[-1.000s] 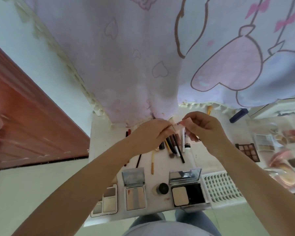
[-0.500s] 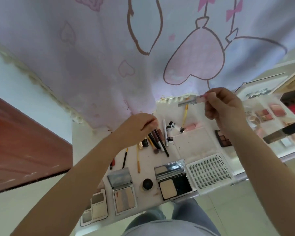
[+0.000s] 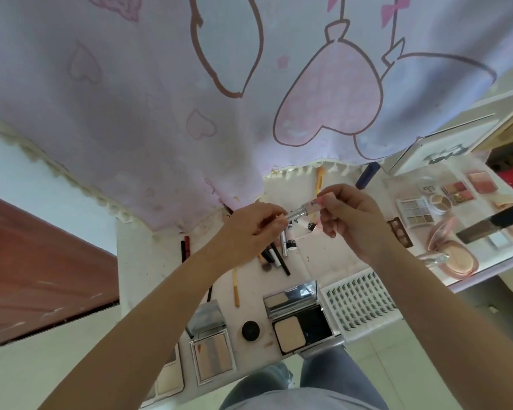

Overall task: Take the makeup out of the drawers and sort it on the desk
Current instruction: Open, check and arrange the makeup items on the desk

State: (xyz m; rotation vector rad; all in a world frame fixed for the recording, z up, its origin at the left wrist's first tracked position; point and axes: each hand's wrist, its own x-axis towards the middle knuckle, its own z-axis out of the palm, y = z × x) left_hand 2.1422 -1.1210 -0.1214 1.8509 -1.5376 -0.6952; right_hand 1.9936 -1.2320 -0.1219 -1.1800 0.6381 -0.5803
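the right hand (image 3: pixel 348 216) pinches the pink end of a small tube (image 3: pixel 307 209), the left hand (image 3: pixel 251 224) pinches its silver end. the tube lies across between both hands, above the counter (image 3: pixel 148 261), over a row of pencils (image 3: pixel 274 255). compacts (image 3: pixel 301 318) lie nearer the person, a pink curtain (image 3: pixel 219 99) hangs behind.

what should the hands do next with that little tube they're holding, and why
Probably lay the tube, held by both the left hand and right hand, beside the similar tubes just below it on the desk, since like items lie grouped there.
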